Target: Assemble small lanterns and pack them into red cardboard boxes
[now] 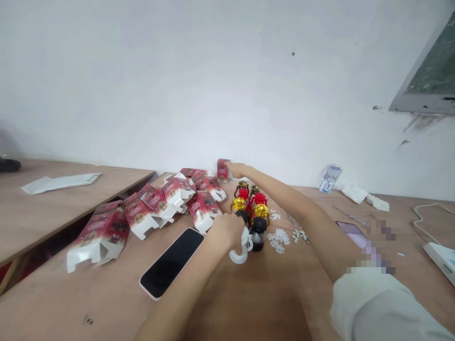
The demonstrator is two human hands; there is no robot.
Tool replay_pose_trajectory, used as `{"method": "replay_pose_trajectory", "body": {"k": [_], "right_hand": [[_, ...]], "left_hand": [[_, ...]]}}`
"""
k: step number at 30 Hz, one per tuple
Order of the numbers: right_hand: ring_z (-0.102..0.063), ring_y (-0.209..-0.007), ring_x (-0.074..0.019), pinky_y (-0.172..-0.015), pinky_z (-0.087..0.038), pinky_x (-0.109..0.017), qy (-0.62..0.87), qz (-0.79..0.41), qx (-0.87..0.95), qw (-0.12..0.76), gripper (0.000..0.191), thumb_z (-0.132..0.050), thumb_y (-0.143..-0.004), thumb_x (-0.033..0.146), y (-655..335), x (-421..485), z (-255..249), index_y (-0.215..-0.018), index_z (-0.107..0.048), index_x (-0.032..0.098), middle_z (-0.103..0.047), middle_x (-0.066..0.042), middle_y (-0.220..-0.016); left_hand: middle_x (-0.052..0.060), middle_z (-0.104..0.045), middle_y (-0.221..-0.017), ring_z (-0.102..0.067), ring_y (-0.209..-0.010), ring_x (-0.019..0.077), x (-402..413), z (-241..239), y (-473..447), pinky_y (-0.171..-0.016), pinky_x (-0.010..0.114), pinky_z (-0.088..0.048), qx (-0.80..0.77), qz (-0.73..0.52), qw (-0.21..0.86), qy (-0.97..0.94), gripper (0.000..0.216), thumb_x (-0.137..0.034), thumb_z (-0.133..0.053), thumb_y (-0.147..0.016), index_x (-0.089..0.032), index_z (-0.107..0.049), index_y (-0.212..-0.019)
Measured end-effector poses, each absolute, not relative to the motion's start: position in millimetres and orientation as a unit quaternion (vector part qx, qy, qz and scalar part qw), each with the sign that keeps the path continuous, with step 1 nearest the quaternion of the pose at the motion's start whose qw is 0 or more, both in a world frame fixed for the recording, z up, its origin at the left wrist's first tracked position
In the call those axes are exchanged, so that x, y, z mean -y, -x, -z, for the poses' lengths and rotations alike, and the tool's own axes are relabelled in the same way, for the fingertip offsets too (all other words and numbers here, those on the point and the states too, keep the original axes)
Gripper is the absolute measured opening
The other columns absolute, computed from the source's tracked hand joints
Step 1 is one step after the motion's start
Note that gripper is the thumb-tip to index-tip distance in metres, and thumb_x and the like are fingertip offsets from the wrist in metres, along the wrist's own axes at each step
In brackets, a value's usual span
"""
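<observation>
My right hand (237, 169) reaches far across the table and its fingertips touch a small red box (222, 170) standing upright near the wall. My left hand (227, 230) is closed around a small toy lantern with a white curved handle (242, 249). A cluster of little lanterns (251, 208) in red, gold and black stands just behind my left hand. Small white plastic pieces (280, 237) lie scattered to their right.
A pile of flattened red and white cartons (149, 208) spreads over the left of the table. A black phone (171, 262) lies face up near my left arm. A crumpled water bottle (330, 178), white cloths (362, 195), a cable (426, 210) and a second table (42, 208) are also in view.
</observation>
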State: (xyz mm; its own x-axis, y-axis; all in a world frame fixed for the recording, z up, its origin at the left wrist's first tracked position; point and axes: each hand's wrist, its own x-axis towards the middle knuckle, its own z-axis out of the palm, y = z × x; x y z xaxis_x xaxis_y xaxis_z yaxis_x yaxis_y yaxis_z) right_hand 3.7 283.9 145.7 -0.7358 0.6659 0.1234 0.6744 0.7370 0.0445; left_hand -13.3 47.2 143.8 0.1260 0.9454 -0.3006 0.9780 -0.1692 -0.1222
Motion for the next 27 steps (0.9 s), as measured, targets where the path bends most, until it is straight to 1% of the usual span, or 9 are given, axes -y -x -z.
{"method": "replay_pose_trajectory", "body": {"k": [3, 6, 11, 13, 17, 19, 23, 26, 27], "right_hand": [[-0.052, -0.116, -0.0249, -0.094, -0.046, -0.038, 0.371, 0.022, 0.928, 0.021, 0.054, -0.058, -0.085, 0.030, 20, -305, -145, -0.133, -0.038, 0.016, -0.044, -0.014, -0.137], [-0.054, -0.113, -0.0250, -0.090, -0.048, -0.046, 0.399, 0.002, 0.917, -0.003, 0.053, -0.054, -0.088, 0.032, 39, -321, -142, -0.136, -0.035, 0.020, -0.042, -0.013, -0.138], [-0.064, -0.096, -0.0264, -0.075, -0.055, -0.038, 0.433, -0.039, 0.899, -0.045, 0.092, -0.071, -0.070, 0.019, 56, -332, -128, -0.144, -0.019, 0.029, -0.012, -0.023, -0.150], [-0.065, -0.093, -0.0273, -0.074, -0.056, -0.038, 0.438, -0.047, 0.897, -0.050, 0.100, -0.073, -0.064, 0.016, 57, -335, -125, -0.145, -0.017, 0.030, -0.005, -0.025, -0.150], [-0.064, -0.096, -0.0296, -0.075, -0.056, -0.040, 0.421, -0.052, 0.905, -0.031, 0.092, -0.069, -0.065, 0.015, 45, -339, -131, -0.143, -0.024, 0.029, -0.024, -0.020, -0.147], [-0.061, -0.101, -0.0312, -0.078, -0.055, -0.041, 0.409, -0.047, 0.911, 0.004, 0.087, -0.066, -0.067, 0.016, 36, -335, -134, -0.143, -0.024, 0.027, -0.026, -0.019, -0.146], [-0.058, -0.106, -0.0301, -0.088, -0.048, -0.045, 0.387, -0.017, 0.916, 0.104, 0.076, -0.050, -0.077, 0.012, 15, -309, -138, -0.143, -0.016, 0.025, -0.019, -0.016, -0.148], [-0.058, -0.099, -0.0249, -0.088, -0.047, -0.044, 0.357, 0.003, 0.913, 0.198, 0.063, -0.040, -0.082, 0.012, -11, -271, -143, -0.140, -0.019, 0.026, -0.027, -0.013, -0.144], [-0.059, -0.092, -0.0221, -0.085, -0.048, -0.042, 0.328, 0.000, 0.907, 0.266, 0.057, -0.040, -0.083, 0.013, -23, -255, -145, -0.137, -0.025, 0.023, -0.034, -0.013, -0.139]], "left_hand": [[0.020, -0.067, -0.102, -0.065, -0.093, 0.0323, -47, -146, 15, -0.077, 0.038, -0.054, -0.643, 0.147, 0.063, -0.749, 0.047, -0.032, -0.074, -0.060, -0.010, -0.065, -0.100], [0.020, -0.067, -0.102, -0.066, -0.093, 0.0319, -46, -149, 17, -0.077, 0.038, -0.054, -0.637, 0.146, 0.094, -0.751, 0.047, -0.032, -0.073, -0.061, -0.010, -0.065, -0.102], [0.017, -0.068, -0.101, -0.065, -0.095, 0.0301, -40, -154, 19, -0.077, 0.035, -0.053, -0.644, 0.127, 0.114, -0.746, 0.048, -0.028, -0.070, -0.067, -0.012, -0.060, -0.111], [0.017, -0.068, -0.099, -0.065, -0.095, 0.0299, -38, -152, 17, -0.077, 0.035, -0.052, -0.643, 0.110, 0.112, -0.750, 0.044, -0.025, -0.069, -0.068, -0.012, -0.060, -0.109], [0.019, -0.067, -0.098, -0.065, -0.093, 0.0313, -40, -144, 12, -0.074, 0.036, -0.052, -0.635, 0.091, 0.111, -0.759, 0.043, -0.021, -0.069, -0.069, -0.009, -0.058, -0.108], [0.020, -0.067, -0.098, -0.066, -0.093, 0.0321, -43, -139, 9, -0.072, 0.037, -0.052, -0.633, 0.089, 0.102, -0.762, 0.042, -0.019, -0.068, -0.070, -0.009, -0.057, -0.109], [0.020, -0.067, -0.098, -0.066, -0.091, 0.0321, -49, -131, 6, -0.070, 0.036, -0.051, -0.618, 0.089, 0.063, -0.778, 0.039, -0.010, -0.061, -0.072, -0.009, -0.056, -0.110], [0.019, -0.067, -0.095, -0.066, -0.089, 0.0325, -47, -135, 7, -0.068, 0.036, -0.049, -0.607, 0.101, 0.033, -0.787, 0.034, -0.007, -0.058, -0.071, -0.010, -0.059, -0.104], [0.017, -0.067, -0.092, -0.066, -0.087, 0.0324, -45, -139, 9, -0.066, 0.035, -0.048, -0.598, 0.100, 0.027, -0.794, 0.030, -0.009, -0.059, -0.070, -0.011, -0.060, -0.100]]}}
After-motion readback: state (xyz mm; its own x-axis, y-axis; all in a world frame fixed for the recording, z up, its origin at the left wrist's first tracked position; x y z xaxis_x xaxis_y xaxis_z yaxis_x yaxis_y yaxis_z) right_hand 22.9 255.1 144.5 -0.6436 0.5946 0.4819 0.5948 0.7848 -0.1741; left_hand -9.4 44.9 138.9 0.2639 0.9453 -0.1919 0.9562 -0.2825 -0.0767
